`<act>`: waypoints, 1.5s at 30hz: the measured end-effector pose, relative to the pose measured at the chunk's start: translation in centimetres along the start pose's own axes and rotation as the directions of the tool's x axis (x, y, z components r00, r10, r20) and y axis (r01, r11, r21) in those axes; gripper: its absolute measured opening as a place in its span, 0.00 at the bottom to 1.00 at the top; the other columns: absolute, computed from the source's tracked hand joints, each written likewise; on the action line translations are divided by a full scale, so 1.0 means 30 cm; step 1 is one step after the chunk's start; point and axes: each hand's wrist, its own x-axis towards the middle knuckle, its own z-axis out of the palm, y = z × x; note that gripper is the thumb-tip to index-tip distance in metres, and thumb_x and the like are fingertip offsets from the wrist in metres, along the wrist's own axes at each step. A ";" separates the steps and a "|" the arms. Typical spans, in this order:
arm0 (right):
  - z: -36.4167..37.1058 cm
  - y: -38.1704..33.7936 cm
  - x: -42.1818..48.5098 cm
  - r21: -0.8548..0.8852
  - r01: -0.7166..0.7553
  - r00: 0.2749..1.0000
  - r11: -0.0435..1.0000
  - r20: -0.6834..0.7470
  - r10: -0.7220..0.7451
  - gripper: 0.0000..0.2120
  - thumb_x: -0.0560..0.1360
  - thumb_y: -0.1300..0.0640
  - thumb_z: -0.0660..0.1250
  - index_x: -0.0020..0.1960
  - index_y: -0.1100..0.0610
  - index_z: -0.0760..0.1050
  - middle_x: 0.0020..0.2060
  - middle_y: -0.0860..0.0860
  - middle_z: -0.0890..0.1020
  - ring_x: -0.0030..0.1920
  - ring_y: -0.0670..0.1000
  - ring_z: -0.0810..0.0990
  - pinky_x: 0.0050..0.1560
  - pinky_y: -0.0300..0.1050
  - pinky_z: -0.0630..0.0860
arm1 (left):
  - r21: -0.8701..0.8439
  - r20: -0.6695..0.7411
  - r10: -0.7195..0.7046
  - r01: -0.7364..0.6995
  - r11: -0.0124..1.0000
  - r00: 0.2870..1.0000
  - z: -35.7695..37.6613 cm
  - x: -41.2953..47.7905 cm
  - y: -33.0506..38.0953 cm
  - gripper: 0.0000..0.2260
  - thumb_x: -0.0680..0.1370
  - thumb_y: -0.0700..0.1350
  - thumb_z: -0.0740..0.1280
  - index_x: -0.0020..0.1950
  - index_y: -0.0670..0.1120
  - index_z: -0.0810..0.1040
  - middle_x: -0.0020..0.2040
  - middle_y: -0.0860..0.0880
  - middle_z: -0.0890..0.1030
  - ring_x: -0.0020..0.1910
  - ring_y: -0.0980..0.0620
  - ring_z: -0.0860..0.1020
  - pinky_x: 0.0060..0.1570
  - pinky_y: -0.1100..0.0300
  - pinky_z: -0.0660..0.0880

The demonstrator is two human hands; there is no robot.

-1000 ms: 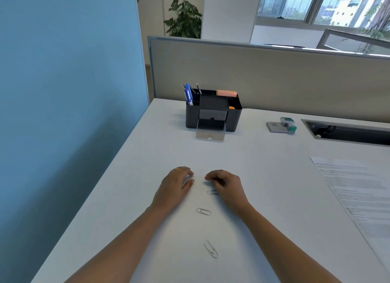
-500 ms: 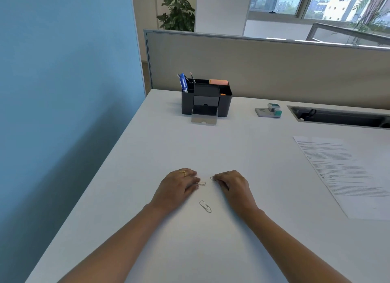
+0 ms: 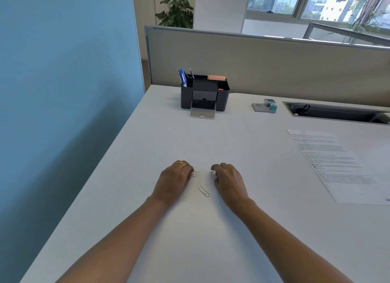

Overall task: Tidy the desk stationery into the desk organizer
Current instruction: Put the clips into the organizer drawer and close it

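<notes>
A paper clip (image 3: pixel 195 174) is touched by the curled left hand (image 3: pixel 173 181), and a second clip (image 3: pixel 213 172) by the right hand (image 3: pixel 229 181); whether either is pinched cannot be told. A third clip (image 3: pixel 203 191) lies between them. The desk organizer (image 3: pixel 222 99) stands well apart with its drawer (image 3: pixel 203 112) pulled open. A stapler (image 3: pixel 264 106) and a printed sheet (image 3: pixel 337 164) are seen to the right.

An office is shown. A white desk (image 3: pixel 147 135) is closed off by a beige partition (image 3: pixel 274 67) far ahead of the left hand (image 3: pixel 173 181); a desk organizer (image 3: pixel 223 101) is placed before it, and a printed sheet (image 3: pixel 337 162) is laid right of the right hand (image 3: pixel 230 181).
</notes>
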 end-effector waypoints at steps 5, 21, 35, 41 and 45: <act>0.024 -0.016 -0.074 0.096 0.035 0.997 0.995 -0.073 -0.028 0.15 0.68 0.73 0.60 0.48 0.60 0.80 0.39 0.57 0.76 0.41 0.59 0.74 0.37 0.44 0.67 | 0.005 -0.033 -0.010 0.010 1.000 0.999 0.003 -0.002 -0.001 0.12 0.74 0.44 0.55 0.40 0.46 0.78 0.37 0.52 0.80 0.37 0.53 0.78 0.25 0.64 0.74; -0.022 -0.055 -0.105 0.164 0.064 0.985 0.984 0.150 -0.089 0.15 0.75 0.50 0.65 0.52 0.61 0.79 0.43 0.51 0.72 0.45 0.53 0.74 0.42 0.36 0.63 | -0.006 -0.032 -0.003 0.003 1.000 0.999 0.000 0.002 -0.002 0.12 0.73 0.43 0.56 0.40 0.46 0.80 0.35 0.52 0.81 0.34 0.52 0.80 0.23 0.64 0.74; -0.069 -0.167 -0.051 -0.245 0.259 0.926 0.934 0.337 -0.168 0.20 0.73 0.73 0.56 0.29 0.57 0.52 0.29 0.52 0.56 0.29 0.50 0.56 0.27 0.40 0.48 | -0.055 -0.005 -0.125 0.125 0.991 0.992 -0.013 -0.004 0.010 0.13 0.72 0.45 0.56 0.38 0.48 0.81 0.34 0.53 0.81 0.33 0.54 0.79 0.24 0.66 0.72; -0.066 -0.166 -0.014 -0.243 0.272 0.919 0.931 0.353 -0.176 0.20 0.72 0.73 0.56 0.29 0.57 0.53 0.31 0.54 0.65 0.30 0.52 0.59 0.27 0.38 0.49 | -0.183 -0.055 -0.212 0.198 0.963 0.976 -0.006 -0.008 -0.005 0.11 0.72 0.43 0.60 0.41 0.46 0.82 0.36 0.52 0.82 0.41 0.55 0.74 0.34 0.68 0.71; -0.042 -0.149 0.053 -0.176 0.177 0.924 0.968 0.368 -0.102 0.10 0.72 0.72 0.56 0.32 0.64 0.66 0.32 0.56 0.69 0.30 0.53 0.65 0.29 0.41 0.61 | -0.341 -0.056 -0.365 0.326 0.882 0.929 -0.003 0.012 -0.025 0.06 0.71 0.38 0.67 0.43 0.43 0.83 0.38 0.48 0.83 0.42 0.56 0.75 0.42 0.61 0.72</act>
